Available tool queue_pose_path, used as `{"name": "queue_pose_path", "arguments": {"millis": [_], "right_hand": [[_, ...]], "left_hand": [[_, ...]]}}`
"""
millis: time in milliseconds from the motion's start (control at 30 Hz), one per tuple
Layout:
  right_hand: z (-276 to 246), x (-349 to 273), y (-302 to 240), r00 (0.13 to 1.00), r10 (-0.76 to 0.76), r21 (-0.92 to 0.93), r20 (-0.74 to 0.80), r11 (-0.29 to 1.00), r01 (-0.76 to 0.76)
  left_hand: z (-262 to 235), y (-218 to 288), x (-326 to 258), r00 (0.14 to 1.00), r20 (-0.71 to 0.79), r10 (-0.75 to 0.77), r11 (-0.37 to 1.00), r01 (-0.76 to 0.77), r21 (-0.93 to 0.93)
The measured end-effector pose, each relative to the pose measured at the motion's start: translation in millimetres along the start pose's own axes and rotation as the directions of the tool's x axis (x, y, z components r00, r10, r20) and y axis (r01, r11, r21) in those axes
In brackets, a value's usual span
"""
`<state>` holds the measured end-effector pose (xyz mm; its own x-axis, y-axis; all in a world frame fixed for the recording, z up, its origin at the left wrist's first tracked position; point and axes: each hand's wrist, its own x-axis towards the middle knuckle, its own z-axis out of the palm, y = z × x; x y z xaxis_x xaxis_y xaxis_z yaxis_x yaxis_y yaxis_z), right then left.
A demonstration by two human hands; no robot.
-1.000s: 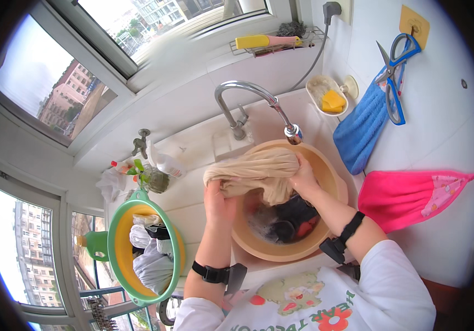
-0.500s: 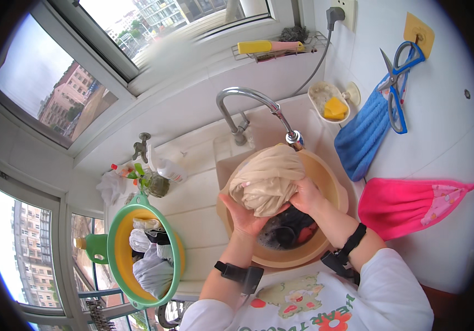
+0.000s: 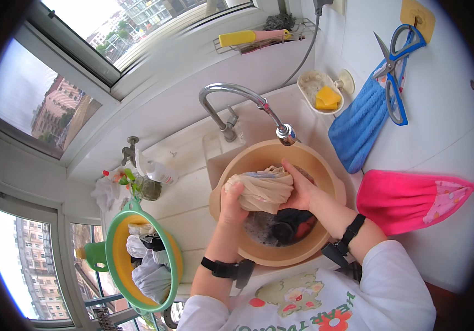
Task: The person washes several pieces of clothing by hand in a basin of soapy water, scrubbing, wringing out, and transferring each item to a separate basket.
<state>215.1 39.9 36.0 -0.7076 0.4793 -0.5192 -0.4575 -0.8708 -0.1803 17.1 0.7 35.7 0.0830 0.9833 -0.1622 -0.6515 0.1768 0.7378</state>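
A bunched beige cloth (image 3: 265,193) hangs above the tan basin (image 3: 333,223), its folds gathered between my two hands. My left hand (image 3: 232,205) is closed on its left end, thumb up. On the other end, my right hand (image 3: 301,188) grips with the thumb along the top. Beneath them, dark garments (image 3: 286,227) with a reddish patch lie in sudsy water in the basin. Behind the cloth stands the curved chrome faucet (image 3: 242,88), its spout over the basin's far edge. What the palms cover of the cloth is hidden.
Left of the sink, a green-rimmed yellow tub (image 3: 177,265) holds clothes, beside a green bottle (image 3: 94,256). A glass jar with a plant (image 3: 150,188) and a white bottle (image 3: 162,172) stand behind. Scissors (image 3: 392,74), a blue towel (image 3: 358,129) and a pink towel (image 3: 397,201) hang right.
Both hands have lowered the beige cloth toward the basin, squeezing it into a narrower bundle. My left hand has turned from an upward-facing palm to a closed grip. The view has shifted slightly.
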Motion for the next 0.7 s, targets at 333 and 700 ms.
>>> {"name": "queue_pose_path", "arguments": {"millis": [333,700], "right_hand": [[6,26,18,0.867,-0.493,-0.033,-0.073,0.87,0.492],[28,-3,20,0.63,-0.66,-0.575,0.41,0.35,0.74]], "left_hand": [[13,-36,0,0.911,-0.373,-0.176,0.918,0.015,-0.396],[28,-12,-10,0.906,0.144,-0.398,0.758,0.413,-0.504]]}}
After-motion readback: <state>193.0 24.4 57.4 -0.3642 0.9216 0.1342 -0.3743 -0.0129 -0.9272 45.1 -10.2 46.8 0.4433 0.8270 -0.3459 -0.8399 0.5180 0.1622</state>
